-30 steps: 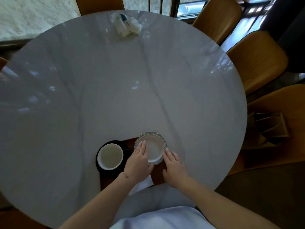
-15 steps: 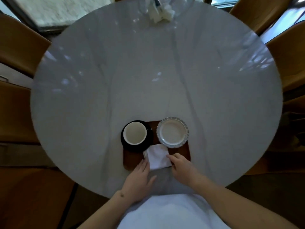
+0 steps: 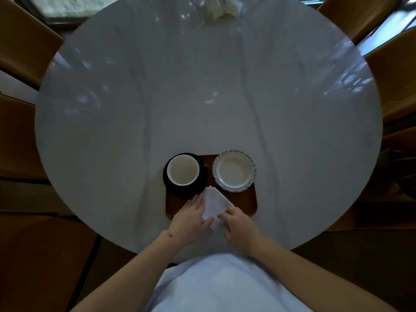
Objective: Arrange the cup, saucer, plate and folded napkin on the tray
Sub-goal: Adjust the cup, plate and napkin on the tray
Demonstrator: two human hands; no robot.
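Note:
A brown wooden tray [image 3: 247,204] lies at the near edge of the round table. On its left stands a white cup [image 3: 183,169] on a black saucer [image 3: 169,184]. On its right sits a white plate [image 3: 234,170] with a scalloped patterned rim. A folded white napkin [image 3: 215,202] lies tilted on the tray's near middle, below the cup and plate. My left hand [image 3: 191,218] rests on the napkin's left edge, thumb on its near corner. My right hand [image 3: 240,224] touches its near right corner with the fingertips. The napkin's near part is hidden between the hands.
The round grey marble table [image 3: 202,97] carries a crumpled white item [image 3: 221,6] at its far edge. Brown chairs stand around it, two at the right [image 3: 396,70] and one at the far left [image 3: 24,41].
Both hands left the plate and moved down to the napkin, which has turned from square-on to tilted. The camera view rose and shifted, so the whole table shows.

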